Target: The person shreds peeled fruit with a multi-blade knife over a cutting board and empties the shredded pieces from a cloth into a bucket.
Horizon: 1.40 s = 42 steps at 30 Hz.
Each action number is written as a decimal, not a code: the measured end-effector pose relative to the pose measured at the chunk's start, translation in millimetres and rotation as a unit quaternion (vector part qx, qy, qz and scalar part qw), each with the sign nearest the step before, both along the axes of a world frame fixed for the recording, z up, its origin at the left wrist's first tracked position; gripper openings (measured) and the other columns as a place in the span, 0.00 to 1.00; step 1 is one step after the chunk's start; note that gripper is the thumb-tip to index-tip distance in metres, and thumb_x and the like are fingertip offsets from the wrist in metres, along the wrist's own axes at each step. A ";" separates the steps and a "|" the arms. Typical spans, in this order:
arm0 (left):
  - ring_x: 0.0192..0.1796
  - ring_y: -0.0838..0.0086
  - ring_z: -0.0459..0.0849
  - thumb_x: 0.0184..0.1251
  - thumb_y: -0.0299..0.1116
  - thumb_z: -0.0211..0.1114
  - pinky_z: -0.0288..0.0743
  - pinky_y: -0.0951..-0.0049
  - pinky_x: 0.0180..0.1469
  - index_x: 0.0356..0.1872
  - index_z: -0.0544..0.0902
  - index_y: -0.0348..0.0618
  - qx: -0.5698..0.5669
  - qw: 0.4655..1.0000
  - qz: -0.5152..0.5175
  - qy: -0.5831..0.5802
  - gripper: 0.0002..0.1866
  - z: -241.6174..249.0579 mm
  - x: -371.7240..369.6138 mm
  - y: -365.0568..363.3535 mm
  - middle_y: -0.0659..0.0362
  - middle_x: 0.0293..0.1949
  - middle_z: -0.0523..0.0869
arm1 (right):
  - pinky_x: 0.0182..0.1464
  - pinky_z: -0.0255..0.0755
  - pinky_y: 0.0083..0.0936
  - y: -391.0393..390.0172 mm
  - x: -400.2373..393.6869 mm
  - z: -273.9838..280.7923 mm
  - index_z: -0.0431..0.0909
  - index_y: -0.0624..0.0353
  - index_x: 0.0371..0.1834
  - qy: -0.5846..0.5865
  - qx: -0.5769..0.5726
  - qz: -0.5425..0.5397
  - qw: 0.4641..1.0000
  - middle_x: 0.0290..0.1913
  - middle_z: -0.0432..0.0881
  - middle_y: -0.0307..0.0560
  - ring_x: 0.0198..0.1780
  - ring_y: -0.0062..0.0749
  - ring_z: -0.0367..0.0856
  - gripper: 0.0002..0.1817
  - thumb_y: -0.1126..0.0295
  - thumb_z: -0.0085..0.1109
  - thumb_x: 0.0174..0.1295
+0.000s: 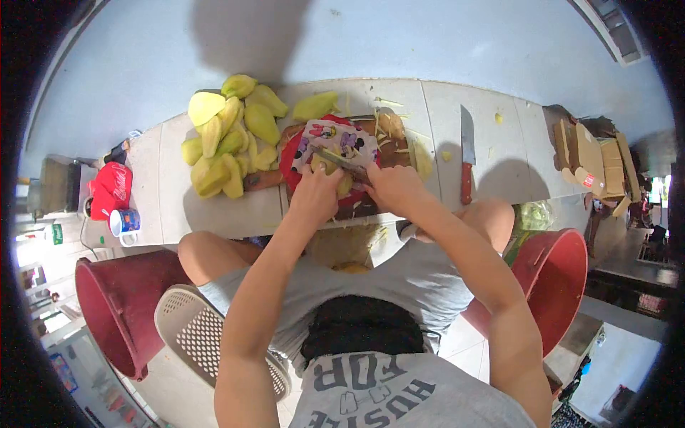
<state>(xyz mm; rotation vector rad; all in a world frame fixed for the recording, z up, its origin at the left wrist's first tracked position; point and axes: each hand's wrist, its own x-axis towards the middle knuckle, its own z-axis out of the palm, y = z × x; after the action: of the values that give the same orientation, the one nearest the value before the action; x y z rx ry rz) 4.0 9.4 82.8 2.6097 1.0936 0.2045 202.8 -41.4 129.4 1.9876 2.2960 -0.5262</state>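
Note:
My left hand [316,191] is closed around a peeled yellow-green fruit [325,164], which may be green papaya or mango. It presses the fruit down on a cartoon-print cloth with a red edge [314,132]. My right hand [391,189] grips a knife [334,157], its blade slanting across the fruit toward the upper left. Under the cloth lies a brown wooden board [391,153], with thin pale shreds on and around it. Left of the board is a heap of peeled fruits and halves [232,143].
A second knife with a red handle [467,153] lies right on the tiled counter [435,107]. At its left end stands a blue-white mug [125,222] by a red cap [111,187]. Red bins [121,307] flank my legs. Cardboard boxes [596,160] sit at far right.

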 end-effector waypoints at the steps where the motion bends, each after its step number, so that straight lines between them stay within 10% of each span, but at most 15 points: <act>1: 0.58 0.43 0.78 0.52 0.25 0.65 0.68 0.46 0.65 0.53 0.82 0.38 0.028 1.000 -0.003 -0.002 0.22 6.9 0.5 1.2 0.43 0.49 0.84 | 0.34 0.79 0.49 3.9 -4.9 12.4 0.72 0.60 0.43 -0.011 0.018 0.017 1.000 0.27 0.85 0.56 0.31 0.56 0.87 0.18 0.55 0.60 0.68; 42: 0.66 0.43 0.72 0.52 0.26 0.70 0.61 0.47 0.73 0.50 0.84 0.41 -0.085 0.996 0.008 -0.015 0.21 4.8 -11.4 4.1 0.40 0.58 0.80 | 0.39 0.77 0.49 -10.8 -17.8 32.9 0.74 0.59 0.43 -0.020 -0.020 0.005 1.000 0.33 0.88 0.51 0.37 0.48 0.90 0.09 0.67 0.53 0.65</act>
<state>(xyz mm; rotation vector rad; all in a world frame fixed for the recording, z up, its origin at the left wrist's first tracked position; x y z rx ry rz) -7.4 13.5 87.7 2.4411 1.0732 0.1479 185.0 -52.2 162.4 1.9488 2.2526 -0.5237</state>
